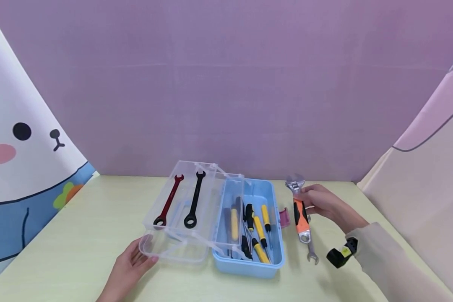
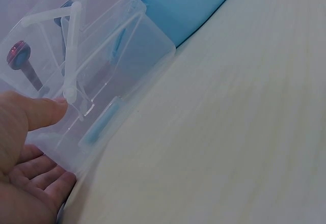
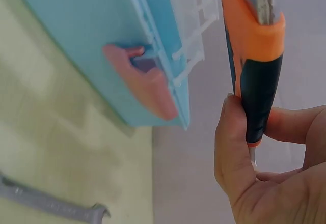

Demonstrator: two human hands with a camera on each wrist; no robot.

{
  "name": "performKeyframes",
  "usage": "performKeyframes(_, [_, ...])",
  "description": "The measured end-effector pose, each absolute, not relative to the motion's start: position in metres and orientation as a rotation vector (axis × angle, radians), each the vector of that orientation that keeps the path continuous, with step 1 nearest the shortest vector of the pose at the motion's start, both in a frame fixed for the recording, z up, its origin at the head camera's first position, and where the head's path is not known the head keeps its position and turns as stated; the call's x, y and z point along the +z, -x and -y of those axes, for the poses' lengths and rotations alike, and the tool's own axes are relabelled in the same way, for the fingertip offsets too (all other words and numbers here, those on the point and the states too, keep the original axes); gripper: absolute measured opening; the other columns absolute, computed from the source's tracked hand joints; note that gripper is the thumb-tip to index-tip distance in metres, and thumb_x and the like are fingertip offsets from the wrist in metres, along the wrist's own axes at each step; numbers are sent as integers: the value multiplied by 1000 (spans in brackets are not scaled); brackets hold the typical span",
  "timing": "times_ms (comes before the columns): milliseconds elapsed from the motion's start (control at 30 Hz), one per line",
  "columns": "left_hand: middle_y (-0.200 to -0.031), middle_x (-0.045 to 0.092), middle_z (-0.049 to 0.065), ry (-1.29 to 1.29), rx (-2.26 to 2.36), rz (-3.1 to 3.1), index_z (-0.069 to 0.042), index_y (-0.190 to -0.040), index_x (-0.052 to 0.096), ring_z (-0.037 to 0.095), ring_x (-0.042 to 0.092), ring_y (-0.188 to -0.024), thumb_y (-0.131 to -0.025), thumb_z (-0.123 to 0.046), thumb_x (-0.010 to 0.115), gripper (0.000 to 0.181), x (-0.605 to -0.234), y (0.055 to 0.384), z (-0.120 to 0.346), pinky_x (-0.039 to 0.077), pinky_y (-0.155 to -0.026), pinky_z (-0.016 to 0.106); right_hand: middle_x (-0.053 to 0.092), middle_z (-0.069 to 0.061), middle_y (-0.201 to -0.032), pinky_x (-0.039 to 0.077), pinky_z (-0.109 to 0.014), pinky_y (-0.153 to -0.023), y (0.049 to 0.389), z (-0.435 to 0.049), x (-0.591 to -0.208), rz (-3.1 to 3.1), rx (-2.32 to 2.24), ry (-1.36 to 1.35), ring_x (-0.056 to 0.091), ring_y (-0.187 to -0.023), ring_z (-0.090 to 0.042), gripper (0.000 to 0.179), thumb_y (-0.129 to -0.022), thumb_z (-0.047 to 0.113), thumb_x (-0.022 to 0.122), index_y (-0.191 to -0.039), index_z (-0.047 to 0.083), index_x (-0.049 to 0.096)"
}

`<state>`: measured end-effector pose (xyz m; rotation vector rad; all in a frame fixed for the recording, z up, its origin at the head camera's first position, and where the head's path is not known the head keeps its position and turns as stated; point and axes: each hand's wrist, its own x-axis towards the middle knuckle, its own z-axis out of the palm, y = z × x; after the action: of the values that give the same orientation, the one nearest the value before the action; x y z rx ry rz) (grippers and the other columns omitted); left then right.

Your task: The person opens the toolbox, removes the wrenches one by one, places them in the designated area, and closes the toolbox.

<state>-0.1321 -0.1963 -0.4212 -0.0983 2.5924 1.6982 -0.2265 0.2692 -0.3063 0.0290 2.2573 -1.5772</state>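
Observation:
My left hand (image 1: 125,266) holds the near left corner of the toolbox's clear lid (image 1: 188,253), thumb on one side and fingers beneath, as the left wrist view shows. My right hand (image 1: 322,201) grips an adjustable wrench (image 1: 301,220) with an orange and black handle, raised to the right of the box. In the right wrist view, thumb and fingers close around the handle (image 3: 261,89). The blue toolbox (image 1: 245,268) stands open. Above the lid, a clear tray (image 1: 177,205) carries a red wrench (image 1: 170,199) and a black wrench (image 1: 194,201).
Several yellow-and-black screwdrivers (image 1: 261,251) lie inside the blue box. A silver open-ended wrench (image 1: 312,254) rests on the table (image 1: 60,243) beyond the box's right side. A pink latch (image 1: 284,218) sticks out from that side. A purple backdrop (image 1: 226,92) rises behind the table.

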Motion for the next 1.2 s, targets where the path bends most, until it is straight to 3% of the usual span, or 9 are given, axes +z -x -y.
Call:
performKeyframes(467, [-145,35,31,102,1709,-2586,8,-141,33,40,38,-132,-87,-11,68,67,-419,130,196,48,-102,34,58,5,-75,56,-23,-62,213,-305,-324,-2205,-1612,-103,58,-66,-4,15,-98,13,45,-93,5,57])
performKeyframes(867, [-145,35,31,117,1694,-2586,9,-141,32,40,38,-132,-88,-12,68,67,-420,131,195,49,-101,34,58,2,-80,58,-26,-62,199,-330,-349,-2301,-1536,-216,59,-70,-9,27,-98,15,45,-108,-8,55])
performKeyframes(1200, [-145,36,32,109,1696,-2596,9,-140,33,41,39,-132,-88,-12,68,66,-421,130,196,49,-101,35,59,3,-75,58,-27,-61,191,-347,-368,-2314,-1539,-298,59,-68,-9,25,-96,17,47,-102,-6,57])
